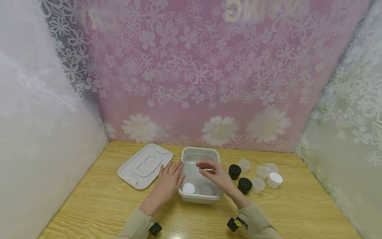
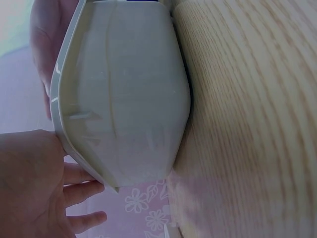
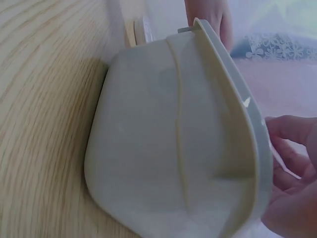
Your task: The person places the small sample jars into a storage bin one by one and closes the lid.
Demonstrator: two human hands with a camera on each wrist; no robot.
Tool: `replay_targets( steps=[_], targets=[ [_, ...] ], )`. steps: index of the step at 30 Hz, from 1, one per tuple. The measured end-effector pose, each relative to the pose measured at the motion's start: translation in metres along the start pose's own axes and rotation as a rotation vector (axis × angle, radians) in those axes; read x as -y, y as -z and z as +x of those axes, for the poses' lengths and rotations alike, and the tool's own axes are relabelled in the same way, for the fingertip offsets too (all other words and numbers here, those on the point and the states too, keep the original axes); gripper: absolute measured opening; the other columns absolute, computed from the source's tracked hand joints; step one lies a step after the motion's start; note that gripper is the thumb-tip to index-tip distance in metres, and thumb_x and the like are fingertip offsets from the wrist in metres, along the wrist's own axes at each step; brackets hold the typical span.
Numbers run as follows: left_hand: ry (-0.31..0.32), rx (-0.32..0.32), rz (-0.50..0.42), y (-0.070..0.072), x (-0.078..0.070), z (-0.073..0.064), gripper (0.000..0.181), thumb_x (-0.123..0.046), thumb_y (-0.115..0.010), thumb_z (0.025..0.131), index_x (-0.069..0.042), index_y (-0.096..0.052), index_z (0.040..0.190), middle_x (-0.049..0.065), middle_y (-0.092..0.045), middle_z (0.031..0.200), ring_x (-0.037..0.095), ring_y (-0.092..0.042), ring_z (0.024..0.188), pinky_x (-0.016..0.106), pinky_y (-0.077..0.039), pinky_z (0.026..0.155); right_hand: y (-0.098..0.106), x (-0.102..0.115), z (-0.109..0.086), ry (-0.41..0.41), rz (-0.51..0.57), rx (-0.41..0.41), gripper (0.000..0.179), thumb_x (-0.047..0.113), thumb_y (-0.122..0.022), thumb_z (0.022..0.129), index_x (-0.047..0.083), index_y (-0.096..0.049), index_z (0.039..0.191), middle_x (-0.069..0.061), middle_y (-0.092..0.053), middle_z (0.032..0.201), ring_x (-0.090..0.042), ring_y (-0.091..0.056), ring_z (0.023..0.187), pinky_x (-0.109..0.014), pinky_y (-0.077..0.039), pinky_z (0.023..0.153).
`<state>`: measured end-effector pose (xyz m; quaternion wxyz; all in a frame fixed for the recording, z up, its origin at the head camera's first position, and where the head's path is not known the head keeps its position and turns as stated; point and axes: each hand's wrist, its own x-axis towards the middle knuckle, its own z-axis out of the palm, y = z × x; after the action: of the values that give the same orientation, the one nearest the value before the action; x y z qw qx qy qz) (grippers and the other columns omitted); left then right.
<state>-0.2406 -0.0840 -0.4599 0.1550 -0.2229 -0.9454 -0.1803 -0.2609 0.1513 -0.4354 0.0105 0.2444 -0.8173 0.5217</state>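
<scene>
The grey plastic container [image 1: 200, 176] sat open near the middle of the wooden table [image 1: 98, 202], and both hands were at it. The left hand [image 1: 168, 181] lay flat against the container's left wall, fingers straight and together, gripping nothing. The left wrist view backed that up: straight fingers [image 2: 84, 192] alongside the container's rim [image 2: 58, 99], none hooked over it.

The right hand [image 1: 215, 173] hovered over the container's right side, above the open inside, fingers loosely bent and pointing left. There may have been something small and pale between thumb and fingertips, but it was too faint to call. In the right wrist view the fingers [image 3: 292, 153] sat just past the rim, bent, with no clear hold on anything.

Down inside the container, in the near-left corner just beside the left hand, lay one small jar with a white lid [image 1: 188, 188].

Right of the container, near the right forearm, stood a cluster of small jars: two with black lids [image 1: 234, 170] [image 1: 244, 184], one with a white lid [image 1: 274, 179], and several clear ones [image 1: 258, 184] among them. The container's lid [image 1: 145, 165] lay flat on the table to the left, just beyond the left hand's fingertips. Floral lace sheeting [image 1: 191, 73] closed in the back and sides.
</scene>
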Motion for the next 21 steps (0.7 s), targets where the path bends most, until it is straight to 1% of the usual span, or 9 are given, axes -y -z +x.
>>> replay_targets(
  steps=[2, 5, 10, 14, 17, 21],
  targets=[
    [-0.003, -0.005, 0.004, -0.001, 0.000, 0.000, 0.051, -0.032, -0.051, 0.107, -0.003, -0.050, 0.149, 0.012, -0.048, 0.154, 0.043, -0.036, 0.145, 0.070, -0.026, 0.113, 0.005, 0.001, -0.004, 0.011, 0.021, -0.051, 0.030, 0.017, -0.067, 0.099, 0.006, -0.068, 0.128, -0.015, -0.069, 0.126, -0.031, -0.065, 0.117, -0.035, -0.055, 0.096],
    [-0.012, -0.007, 0.007, -0.002, 0.001, 0.000, 0.051, -0.032, -0.051, 0.107, -0.003, -0.050, 0.149, 0.012, -0.048, 0.154, 0.043, -0.036, 0.145, 0.070, -0.026, 0.113, 0.013, 0.001, -0.010, 0.047, 0.055, -0.121, 0.030, 0.015, -0.068, 0.099, 0.006, -0.068, 0.127, -0.015, -0.068, 0.126, -0.032, -0.064, 0.118, -0.029, -0.055, 0.095],
    [-0.026, -0.006, 0.034, -0.003, 0.003, 0.000, 0.051, -0.033, -0.050, 0.107, -0.004, -0.050, 0.149, 0.011, -0.048, 0.154, 0.042, -0.036, 0.145, 0.068, -0.027, 0.113, 0.029, -0.006, -0.020, 0.124, 0.089, -0.180, 0.031, 0.007, -0.067, 0.098, 0.001, -0.065, 0.129, -0.020, -0.065, 0.129, -0.032, -0.063, 0.119, -0.024, -0.054, 0.094],
    [-0.035, -0.008, 0.049, -0.003, 0.004, 0.000, 0.051, -0.033, -0.050, 0.107, -0.003, -0.050, 0.149, 0.011, -0.049, 0.154, 0.041, -0.038, 0.145, 0.067, -0.028, 0.113, 0.044, -0.011, -0.029, 0.147, 0.056, -0.212, 0.033, 0.003, -0.067, 0.097, -0.002, -0.063, 0.129, -0.023, -0.063, 0.130, -0.026, -0.064, 0.117, -0.023, -0.054, 0.093],
    [-0.042, -0.011, 0.052, -0.003, 0.004, 0.000, 0.051, -0.033, -0.050, 0.107, -0.003, -0.051, 0.149, 0.012, -0.049, 0.153, 0.041, -0.038, 0.144, 0.067, -0.029, 0.113, 0.055, -0.016, -0.037, 0.170, 0.004, -0.243, 0.035, 0.000, -0.068, 0.095, -0.002, -0.063, 0.129, -0.024, -0.063, 0.129, -0.018, -0.064, 0.116, -0.023, -0.054, 0.093],
    [-0.039, -0.011, 0.047, -0.003, 0.004, 0.001, 0.051, -0.033, -0.051, 0.107, -0.003, -0.050, 0.149, 0.012, -0.049, 0.153, 0.041, -0.038, 0.144, 0.068, -0.029, 0.112, 0.069, -0.026, -0.048, 0.198, -0.049, -0.294, 0.037, -0.004, -0.069, 0.093, -0.004, -0.064, 0.129, -0.025, -0.064, 0.126, -0.012, -0.064, 0.113, -0.023, -0.054, 0.092]
  ],
)
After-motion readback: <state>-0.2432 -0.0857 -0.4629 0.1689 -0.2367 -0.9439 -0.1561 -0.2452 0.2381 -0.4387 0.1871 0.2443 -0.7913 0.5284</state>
